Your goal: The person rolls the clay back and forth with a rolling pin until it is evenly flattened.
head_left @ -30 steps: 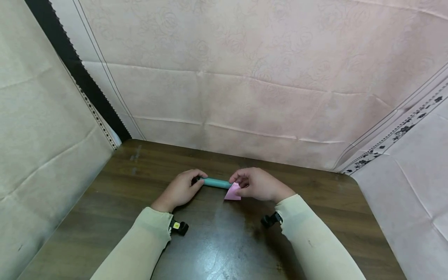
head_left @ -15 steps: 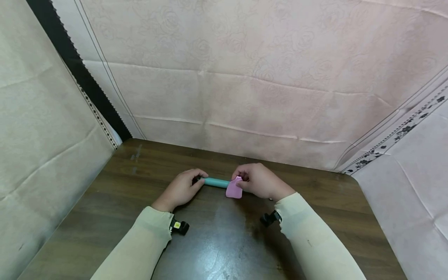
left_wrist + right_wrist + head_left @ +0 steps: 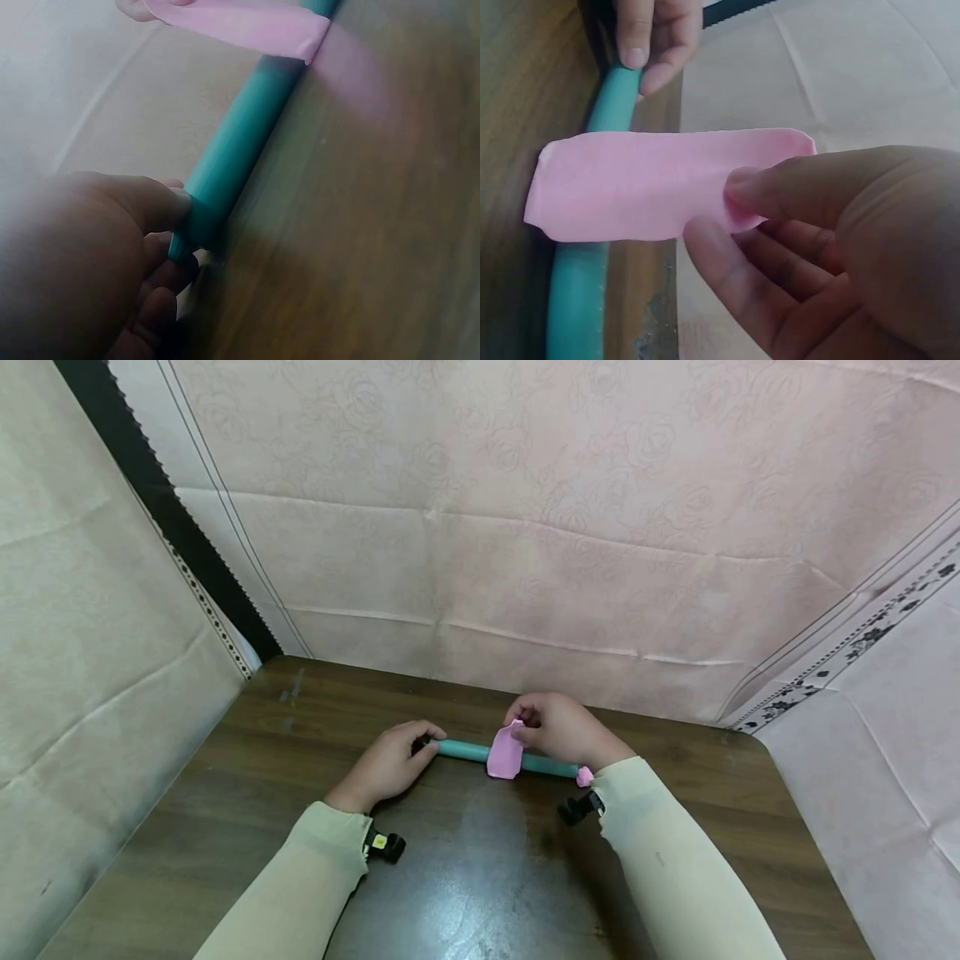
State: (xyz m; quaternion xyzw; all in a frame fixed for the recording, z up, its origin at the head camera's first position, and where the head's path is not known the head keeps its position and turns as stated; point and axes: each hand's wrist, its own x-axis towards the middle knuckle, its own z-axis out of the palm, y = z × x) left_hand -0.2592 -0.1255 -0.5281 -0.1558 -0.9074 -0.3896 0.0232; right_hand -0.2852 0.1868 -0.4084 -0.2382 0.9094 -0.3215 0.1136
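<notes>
A teal rod (image 3: pixel 551 766) lies across the wooden table. Its left end is pinched between thumb and fingers of my left hand (image 3: pixel 386 768); the left wrist view shows that end of the rod (image 3: pixel 232 142) tapering. My right hand (image 3: pixel 562 731) pinches the upper end of a soft, flat pink strip (image 3: pixel 504 754), perhaps modelling clay. The strip's lower end touches or overlaps the rod's middle, and in the right wrist view the strip (image 3: pixel 637 184) hides part of it. At the rod's right end, beside my right cuff, sits a small pink lump (image 3: pixel 584 777).
The dark wooden table (image 3: pixel 300 852) has a glossy patch near the front. Pale patterned cloth (image 3: pixel 525 568) hangs behind it and at both sides. Each wrist carries a small black camera (image 3: pixel 386 847).
My right hand has risen and drawn away toward the back, pulling the pink strip up and longer. More of the rod and the pink lump now show. My left hand has stayed put.
</notes>
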